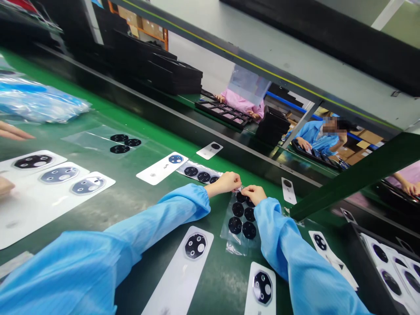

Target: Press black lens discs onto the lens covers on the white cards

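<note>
Both my hands meet at the top edge of a clear plastic bag (243, 224) that holds several round black camera covers in two columns. My left hand (226, 183) pinches the bag's upper left corner. Beside it, my right hand (255, 194) has its fingers closed on the same edge. A clear strip with black discs (197, 173) lies just left of my left hand. White panels with camera cutouts lie around: one panel (180, 275) below my hands, another panel (260, 288) near the front edge, and one more (162, 168) to the left.
A black tray (351, 238) of white panels stands at the right, near a slanted green post (357, 175). Large white panels (42, 197) and another person's fingers (13, 131) are at the left. Co-workers sit beyond the conveyor (183, 117).
</note>
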Tool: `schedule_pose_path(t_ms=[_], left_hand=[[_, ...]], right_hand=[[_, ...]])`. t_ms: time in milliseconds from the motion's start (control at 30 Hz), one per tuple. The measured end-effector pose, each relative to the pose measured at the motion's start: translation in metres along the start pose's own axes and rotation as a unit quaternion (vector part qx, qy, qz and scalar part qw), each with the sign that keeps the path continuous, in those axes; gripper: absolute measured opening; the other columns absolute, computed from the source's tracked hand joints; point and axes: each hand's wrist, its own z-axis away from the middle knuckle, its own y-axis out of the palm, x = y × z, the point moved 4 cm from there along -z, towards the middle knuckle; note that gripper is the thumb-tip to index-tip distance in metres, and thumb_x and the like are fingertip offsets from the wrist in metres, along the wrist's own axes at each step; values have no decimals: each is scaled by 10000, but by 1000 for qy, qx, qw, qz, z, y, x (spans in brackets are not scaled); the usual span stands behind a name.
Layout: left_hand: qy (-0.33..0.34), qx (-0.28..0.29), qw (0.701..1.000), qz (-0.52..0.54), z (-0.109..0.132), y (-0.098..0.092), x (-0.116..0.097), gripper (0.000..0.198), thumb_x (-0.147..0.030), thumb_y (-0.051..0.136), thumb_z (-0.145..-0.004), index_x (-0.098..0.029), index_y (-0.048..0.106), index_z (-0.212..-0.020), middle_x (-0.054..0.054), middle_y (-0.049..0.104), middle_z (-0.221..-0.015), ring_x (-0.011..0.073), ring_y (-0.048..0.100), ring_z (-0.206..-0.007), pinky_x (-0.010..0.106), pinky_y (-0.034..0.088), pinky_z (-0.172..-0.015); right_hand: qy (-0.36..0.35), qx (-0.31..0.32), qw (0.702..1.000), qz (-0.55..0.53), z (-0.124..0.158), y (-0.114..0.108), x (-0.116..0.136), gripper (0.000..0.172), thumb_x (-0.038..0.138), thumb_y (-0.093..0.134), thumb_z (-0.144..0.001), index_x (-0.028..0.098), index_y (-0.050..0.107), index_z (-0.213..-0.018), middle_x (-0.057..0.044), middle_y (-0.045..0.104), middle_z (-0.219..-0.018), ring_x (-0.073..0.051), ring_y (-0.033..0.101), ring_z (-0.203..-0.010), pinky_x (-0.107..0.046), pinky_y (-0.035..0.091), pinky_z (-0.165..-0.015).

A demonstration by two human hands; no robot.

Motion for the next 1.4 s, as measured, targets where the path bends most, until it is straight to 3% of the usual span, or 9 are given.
schedule_pose_path(t_ms=[133, 233, 367, 533, 700, 933, 1067, 1233, 1400], left_hand=[[37, -63, 989, -125, -2, 3, -1, 298, -315, 529, -891, -164, 532, -1147, 85, 554, -1167, 206, 576, -988, 414, 495, -833], [75, -87, 973, -202, -4, 9, -2, 310, -313, 537, -886, -158, 528, -1155, 88, 547, -1180, 215, 569, -1007, 426, 488, -845], [121, -93, 952, -267, -6, 15, -5, 311, -312, 539, -885, -158, 528, -1155, 87, 546, -1183, 219, 566, -1015, 432, 484, -852], [172, -83, 939, -286, -5, 22, -19, 310, -309, 538, -886, -158, 527, -1157, 91, 544, -1186, 219, 565, -1017, 431, 484, -853], [227, -13, 938, -263, -7, 43, -31, 281, -308, 531, -891, -155, 541, -1127, 78, 573, -1127, 192, 591, -945, 391, 510, -800], [218, 25, 944, -248, -23, 51, -24, 303, -312, 539, -886, -153, 531, -1145, 80, 565, -1142, 203, 586, -964, 407, 505, -810], [223, 43, 942, -248, -23, 51, -24, 314, -311, 537, -887, -158, 521, -1161, 83, 557, -1156, 205, 583, -971, 409, 505, -813], [238, 64, 937, -248, -23, 51, -26, 320, -310, 537, -887, -160, 516, -1169, 83, 556, -1158, 205, 584, -969, 408, 506, -810], [255, 68, 932, -249, -21, 49, -25, 320, -308, 537, -887, -161, 516, -1171, 84, 553, -1163, 208, 581, -978, 412, 503, -817]], right_hand=[[-72, -32, 992, 95, 14, -9, -4, 169, 287, 563, -870, 157, 601, -972, -54, 591, -1071, -177, 571, -942, -386, 477, -829], [-145, -30, 977, 151, 36, -16, 0, 30, 167, 605, -788, 164, 604, -758, -69, 573, -1122, -221, 507, -1044, -425, 430, -878], [-233, 5, 952, 196, 69, -23, 5, 174, 34, 543, -683, 202, 542, -637, -51, 553, -1254, -266, 393, -1218, -471, 354, -947], [-273, 43, 938, 208, 89, -25, 1, 180, 39, 491, -720, 212, 530, -690, -67, 629, -1182, -238, 455, -1221, -449, 348, -972], [-265, 42, 942, 201, 88, -24, -3, 178, 50, 476, -736, 207, 556, -754, -90, 603, -1226, -245, 475, -1219, -442, 374, -968], [-239, 44, 958, 155, 107, -32, -7, 189, 81, 431, -775, 223, 554, -797, -73, 667, -1058, -214, 542, -1155, -358, 432, -945], [-204, 24, 971, 120, 149, -44, -18, 184, 90, 420, -781, 236, 533, -782, -37, 659, -904, -188, 637, -952, -293, 495, -809], [-157, -30, 983, 87, 214, -56, -38, 134, 121, 408, -817, 222, 482, -768, -39, 618, -832, -171, 627, -826, -274, 501, -724], [-32, -163, 985, -40, 287, -61, -70, 132, 293, 508, -847, 211, 526, -745, -49, 613, -825, -181, 627, -791, -264, 523, -679]])
